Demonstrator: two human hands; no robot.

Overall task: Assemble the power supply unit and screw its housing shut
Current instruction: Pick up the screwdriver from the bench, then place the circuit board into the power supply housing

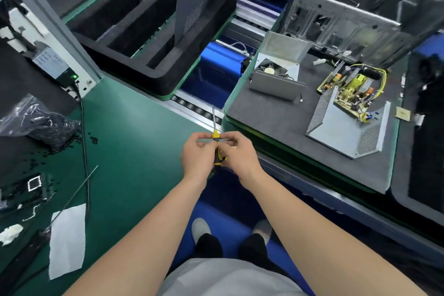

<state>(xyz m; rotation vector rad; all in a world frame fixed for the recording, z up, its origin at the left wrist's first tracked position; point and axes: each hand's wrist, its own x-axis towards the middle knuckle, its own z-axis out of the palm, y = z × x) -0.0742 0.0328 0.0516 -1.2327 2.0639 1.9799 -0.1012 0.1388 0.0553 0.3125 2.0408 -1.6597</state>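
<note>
- Above the near edge of the green bench, both hands meet around a yellow-and-black screwdriver, its metal shaft pointing away from the person.
- The left hand pinches the tool at the yellow collar with thumb and curled fingers.
- The right hand has its fingers curled round the handle from the other side; whether its fingertips also hold some small part cannot be told.
- Well apart from the hands, to the right, the power supply lies in pieces on a grey mat.
- Its open metal housing holds a yellow circuit board with yellow wires, tilted inside.
- Left of it, the cover lies separate, with a black fan showing.
- Behind the mat stands an open computer case.
- On the bench at far left lie a clear bag of small black parts and a white sheet of paper.
</note>
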